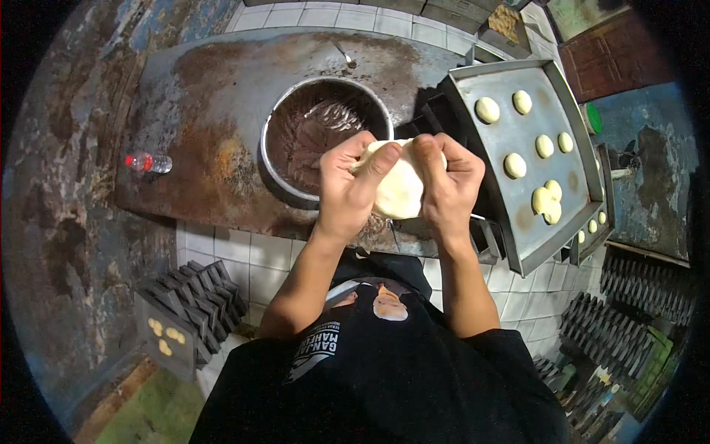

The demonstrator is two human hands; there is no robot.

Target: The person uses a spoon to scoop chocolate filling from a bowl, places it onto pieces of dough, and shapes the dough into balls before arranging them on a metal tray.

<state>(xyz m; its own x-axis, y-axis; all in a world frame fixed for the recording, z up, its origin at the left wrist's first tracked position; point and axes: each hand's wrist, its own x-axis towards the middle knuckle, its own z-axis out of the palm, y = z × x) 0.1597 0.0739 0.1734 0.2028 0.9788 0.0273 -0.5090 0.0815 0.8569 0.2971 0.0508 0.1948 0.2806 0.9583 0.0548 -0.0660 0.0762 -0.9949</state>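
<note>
I hold a soft, pale lump of dough (399,196) in front of me, over the near side of the table (200,111). My left hand (346,181) has one side of it and my right hand (451,181) has the other. My fingers are curled around its edges, with both thumbs on top, and the dough spreads between my hands. Just beside my left hand is a round bowl (264,144) with brown paste (299,140) in it. Far to my left is a clear bottle (159,163) with a red cap. On my right is a big gray tray (484,189). Five pale balls (515,166) sit apart on it, and a small clump (543,201) of dough sits near them.
</note>
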